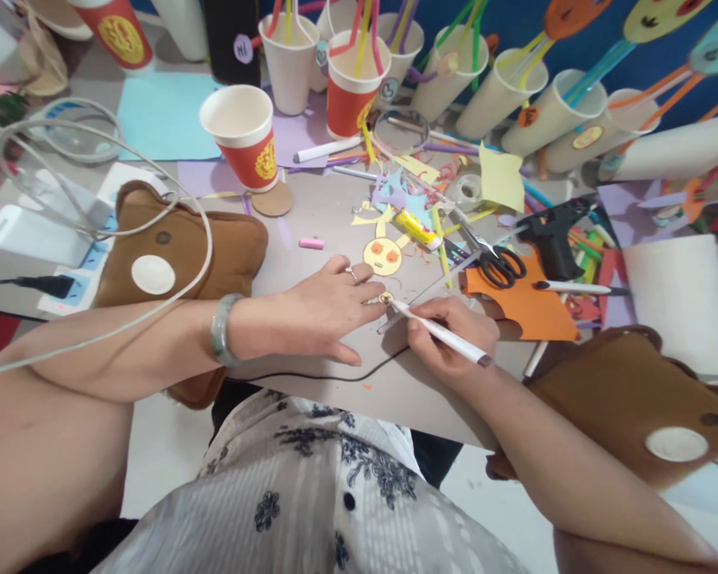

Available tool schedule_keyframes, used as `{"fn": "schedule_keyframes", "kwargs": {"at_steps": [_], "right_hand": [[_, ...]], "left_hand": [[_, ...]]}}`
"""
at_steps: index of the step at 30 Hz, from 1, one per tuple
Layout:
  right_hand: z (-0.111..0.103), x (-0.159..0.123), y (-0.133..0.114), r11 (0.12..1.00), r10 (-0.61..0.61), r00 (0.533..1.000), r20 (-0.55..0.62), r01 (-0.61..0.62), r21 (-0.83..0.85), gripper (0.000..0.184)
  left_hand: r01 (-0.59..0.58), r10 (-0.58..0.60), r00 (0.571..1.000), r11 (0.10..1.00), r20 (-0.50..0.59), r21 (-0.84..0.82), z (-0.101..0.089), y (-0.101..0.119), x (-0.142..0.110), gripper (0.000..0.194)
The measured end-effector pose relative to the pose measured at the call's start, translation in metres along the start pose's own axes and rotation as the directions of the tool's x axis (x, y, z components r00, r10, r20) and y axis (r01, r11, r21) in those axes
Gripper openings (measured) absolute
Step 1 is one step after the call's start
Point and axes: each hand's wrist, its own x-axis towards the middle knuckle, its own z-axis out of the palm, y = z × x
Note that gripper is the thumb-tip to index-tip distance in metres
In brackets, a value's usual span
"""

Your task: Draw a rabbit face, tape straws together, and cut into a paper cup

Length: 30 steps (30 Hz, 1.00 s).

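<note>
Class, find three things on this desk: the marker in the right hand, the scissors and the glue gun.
Marker (450, 336): head view, on its white barrel.
Scissors (487, 249): head view, where handles meet blades.
Glue gun (554, 233): head view, on its black body.

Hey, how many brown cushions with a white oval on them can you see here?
2: the left cushion, partly behind the left forearm, and the right cushion, partly behind the right forearm. Any others could be hidden.
</note>
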Motion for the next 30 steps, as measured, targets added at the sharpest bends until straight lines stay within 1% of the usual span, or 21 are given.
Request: {"fn": "schedule_keyframes", "kwargs": {"at_steps": [11, 19, 30], "right_hand": [[0.0004, -0.0001, -0.0006, 1.0, 0.014, 1.0, -0.003, -0.014, 0.008, 0.001], [0.0005, -0.0015, 0.0001, 0.997, 0.076, 0.997, 0.032, -0.075, -0.037, 0.009], [0.0022, -0.003, 0.001, 0.997, 0.063, 0.998, 0.021, -0.062, -0.035, 0.01]], "left_hand": [[0.006, -0.006, 1.0, 1.0, 0.009, -0.009, -0.0011, 0.0005, -0.0001, 0.063], [0.005, -0.005, 1.0, 1.0, 0.019, -0.019, -0.0014, 0.0004, -0.0002, 0.062], [0.004, -0.003, 1.0, 1.0, 0.03, -0.024, -0.002, 0.0003, -0.0004, 0.061]]}}
